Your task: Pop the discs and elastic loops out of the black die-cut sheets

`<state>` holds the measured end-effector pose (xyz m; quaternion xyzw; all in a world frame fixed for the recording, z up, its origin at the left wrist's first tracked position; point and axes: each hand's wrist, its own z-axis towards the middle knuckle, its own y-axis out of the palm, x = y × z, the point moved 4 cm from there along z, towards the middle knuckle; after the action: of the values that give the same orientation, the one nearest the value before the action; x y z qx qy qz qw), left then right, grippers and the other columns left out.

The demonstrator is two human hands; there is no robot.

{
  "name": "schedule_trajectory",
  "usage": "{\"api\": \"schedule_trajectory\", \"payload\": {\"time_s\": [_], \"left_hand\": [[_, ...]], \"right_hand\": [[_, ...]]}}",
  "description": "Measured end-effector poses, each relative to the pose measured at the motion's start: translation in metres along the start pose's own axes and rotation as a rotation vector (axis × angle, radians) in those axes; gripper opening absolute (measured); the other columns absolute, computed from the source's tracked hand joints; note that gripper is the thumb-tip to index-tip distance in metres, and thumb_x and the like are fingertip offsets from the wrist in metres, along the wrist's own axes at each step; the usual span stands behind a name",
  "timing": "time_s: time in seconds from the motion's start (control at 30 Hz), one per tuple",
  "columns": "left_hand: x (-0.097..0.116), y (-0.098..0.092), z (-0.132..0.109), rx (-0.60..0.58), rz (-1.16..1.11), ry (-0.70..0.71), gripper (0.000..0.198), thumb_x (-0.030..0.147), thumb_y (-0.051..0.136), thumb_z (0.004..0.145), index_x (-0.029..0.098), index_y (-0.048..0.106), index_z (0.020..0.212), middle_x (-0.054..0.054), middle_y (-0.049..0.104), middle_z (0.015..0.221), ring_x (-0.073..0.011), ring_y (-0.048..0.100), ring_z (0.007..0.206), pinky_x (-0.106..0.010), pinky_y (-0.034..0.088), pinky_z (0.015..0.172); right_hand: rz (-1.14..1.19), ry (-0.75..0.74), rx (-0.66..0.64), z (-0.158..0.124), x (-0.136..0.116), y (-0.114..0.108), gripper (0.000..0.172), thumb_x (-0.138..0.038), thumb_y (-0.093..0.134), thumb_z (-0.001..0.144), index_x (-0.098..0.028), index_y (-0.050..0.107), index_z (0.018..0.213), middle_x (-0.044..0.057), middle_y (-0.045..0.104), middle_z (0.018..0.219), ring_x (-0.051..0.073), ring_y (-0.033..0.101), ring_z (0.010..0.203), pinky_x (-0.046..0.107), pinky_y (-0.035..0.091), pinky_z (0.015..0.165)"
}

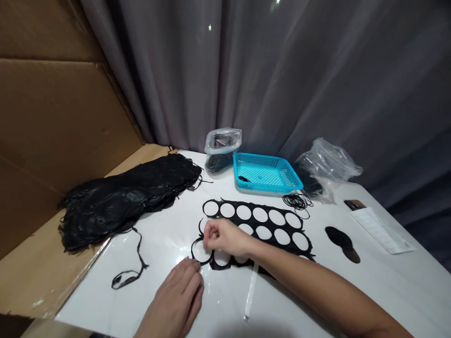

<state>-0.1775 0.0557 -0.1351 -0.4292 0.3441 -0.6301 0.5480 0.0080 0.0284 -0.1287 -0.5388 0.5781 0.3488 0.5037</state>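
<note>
A black sheet (252, 219) with rows of large round holes lies on the white table, the table showing through the holes. Over its left part is my right hand (225, 237), fingers pinched together and hiding some holes. Whatever sits between those fingertips is too small or hidden to make out. My left hand (181, 291) rests on the table with its fingers stretched forward. Its fingertips lie at the sheet's lower left edge, beside a thin black ring of material. My right forearm covers the sheet's lower right part.
A pile of black sheets (130, 197) lies at left by a cardboard box (52, 117). Behind are a blue basket (268, 188), clear bags (223, 141), black cords (298, 201). At right: black discs (338, 236), a phone (354, 204), paper (382, 230). A black strip (141, 253) lies left.
</note>
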Motion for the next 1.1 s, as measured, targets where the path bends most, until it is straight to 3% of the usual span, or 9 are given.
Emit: {"api": "schedule_trajectory", "payload": {"time_s": [0.1, 0.2, 0.43, 0.6, 0.7, 0.77, 0.9, 1.0, 1.1], "left_hand": [[-0.002, -0.001, 0.000, 0.023, 0.024, 0.025, 0.013, 0.016, 0.046, 0.097, 0.018, 0.058, 0.103, -0.010, 0.064, 0.111, -0.0241, 0.063, 0.107, -0.042, 0.050, 0.098], [-0.006, 0.002, -0.002, 0.069, 0.054, 0.061, 0.013, 0.022, 0.048, 0.099, 0.017, 0.059, 0.104, -0.009, 0.065, 0.111, -0.0242, 0.063, 0.107, -0.041, 0.049, 0.098], [-0.012, 0.008, -0.004, 0.114, 0.102, 0.088, 0.021, 0.034, 0.045, 0.103, 0.020, 0.061, 0.105, -0.007, 0.067, 0.114, -0.0237, 0.063, 0.109, -0.041, 0.046, 0.101], [-0.009, 0.007, -0.006, 0.140, 0.143, 0.096, 0.024, 0.035, 0.044, 0.102, 0.019, 0.062, 0.106, -0.008, 0.068, 0.117, -0.0253, 0.065, 0.108, -0.042, 0.050, 0.095], [-0.006, 0.003, -0.003, 0.149, 0.121, 0.086, 0.022, 0.033, 0.045, 0.101, 0.019, 0.062, 0.106, -0.009, 0.068, 0.116, -0.0255, 0.064, 0.108, -0.042, 0.051, 0.095], [-0.005, 0.000, -0.001, 0.136, 0.100, 0.065, 0.020, 0.032, 0.046, 0.101, 0.019, 0.062, 0.105, -0.008, 0.068, 0.114, -0.0253, 0.064, 0.108, -0.041, 0.050, 0.095], [-0.001, -0.002, -0.001, 0.083, 0.051, 0.031, 0.014, 0.026, 0.049, 0.099, 0.019, 0.060, 0.102, -0.008, 0.066, 0.112, -0.0249, 0.062, 0.109, -0.042, 0.048, 0.098], [0.003, -0.001, -0.002, 0.022, 0.039, 0.001, 0.011, 0.017, 0.050, 0.097, 0.018, 0.059, 0.103, -0.009, 0.064, 0.113, -0.0251, 0.060, 0.110, -0.045, 0.046, 0.102], [0.006, -0.001, -0.003, -0.009, 0.021, -0.034, 0.013, 0.013, 0.049, 0.095, 0.017, 0.059, 0.103, -0.009, 0.063, 0.113, -0.0241, 0.059, 0.108, -0.047, 0.044, 0.105]], "right_hand": [[0.262, -0.195, 0.304, -0.002, -0.007, -0.045, 0.020, -0.027, 0.069, 0.076, -0.018, 0.052, 0.080, 0.000, 0.067, 0.073, 0.009, 0.052, 0.060, 0.019, 0.037, 0.057], [0.279, -0.292, 0.595, -0.017, -0.001, -0.105, 0.030, -0.041, 0.070, 0.076, -0.019, 0.051, 0.083, 0.000, 0.066, 0.073, 0.009, 0.052, 0.060, 0.020, 0.040, 0.059], [-0.348, 0.077, 0.871, -0.067, 0.058, -0.237, 0.018, -0.035, 0.062, 0.076, -0.017, 0.060, 0.079, 0.006, 0.070, 0.075, 0.017, 0.061, 0.066, 0.027, 0.046, 0.061], [-0.617, 0.211, 0.999, -0.108, 0.071, -0.283, 0.009, -0.017, 0.059, 0.076, -0.015, 0.068, 0.076, 0.013, 0.071, 0.085, 0.027, 0.066, 0.088, 0.037, 0.046, 0.084], [-0.736, 0.216, 0.987, -0.127, 0.061, -0.264, 0.018, -0.012, 0.055, 0.081, -0.012, 0.071, 0.088, 0.018, 0.070, 0.097, 0.030, 0.064, 0.099, 0.041, 0.042, 0.093], [-0.788, 0.132, 0.884, -0.134, 0.050, -0.224, 0.020, -0.014, 0.053, 0.088, -0.015, 0.070, 0.097, 0.015, 0.069, 0.106, 0.027, 0.062, 0.103, 0.038, 0.042, 0.095], [-0.784, -0.257, 0.081, -0.135, 0.033, -0.089, 0.017, -0.020, 0.054, 0.096, -0.023, 0.066, 0.108, 0.007, 0.065, 0.109, 0.018, 0.062, 0.094, 0.028, 0.048, 0.083], [-1.025, -0.353, -0.119, -0.137, 0.030, -0.023, 0.015, -0.012, 0.056, 0.094, -0.021, 0.064, 0.103, 0.006, 0.063, 0.104, 0.018, 0.059, 0.085, 0.028, 0.045, 0.073], [-1.289, -0.443, -0.234, -0.132, 0.029, 0.002, 0.016, -0.003, 0.054, 0.089, -0.016, 0.060, 0.093, 0.008, 0.062, 0.096, 0.019, 0.056, 0.074, 0.031, 0.042, 0.065]]}}
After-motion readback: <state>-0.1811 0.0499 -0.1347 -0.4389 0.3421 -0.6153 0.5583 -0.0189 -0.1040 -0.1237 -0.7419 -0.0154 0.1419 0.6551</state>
